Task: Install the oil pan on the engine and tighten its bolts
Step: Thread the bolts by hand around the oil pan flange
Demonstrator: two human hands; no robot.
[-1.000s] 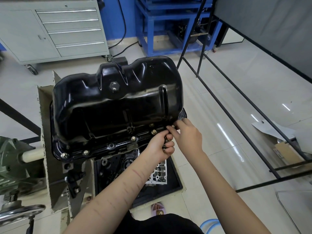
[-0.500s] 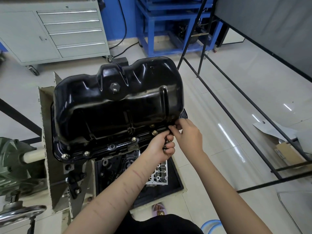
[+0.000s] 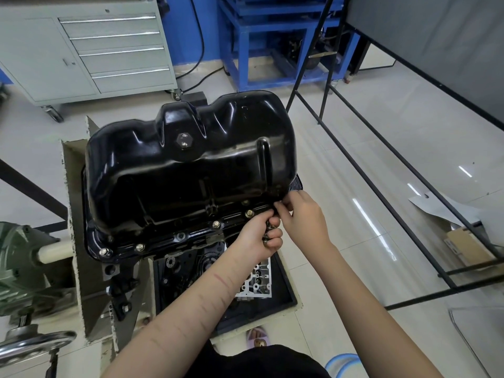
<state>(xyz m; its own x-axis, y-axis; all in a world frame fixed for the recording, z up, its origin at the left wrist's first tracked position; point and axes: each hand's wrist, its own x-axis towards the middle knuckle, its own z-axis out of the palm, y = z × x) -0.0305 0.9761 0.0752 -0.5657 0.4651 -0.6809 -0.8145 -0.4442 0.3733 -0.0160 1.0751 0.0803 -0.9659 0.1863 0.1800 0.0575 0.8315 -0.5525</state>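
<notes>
four bolts (image 3: 216, 224) already sit along the near flange of the oil pan (image 3: 191, 170), and one hole between them looks unfilled. the pan lies upside down on the engine (image 3: 180, 268), which is held in a stand, and its rim sits flat on the block as far as the view shows.

the step in hand looks like starting bolts by hand along the near edge, working toward the right corner. the left hand (image 3: 259, 238) is curled into a fist just below the flange and grips a small bunch of spare bolts, whose metal shows between its fingers. the right hand (image 3: 302, 216) has its fingertips pinched together at the rim near the right corner, most likely on a bolt being set in, though the bolt itself is hidden.

next the bolt needs to go in straight and turn freely for a few threads. then another should come from the left hand for the next hole. final tightening with a tool is probably better left until all are started.
</notes>
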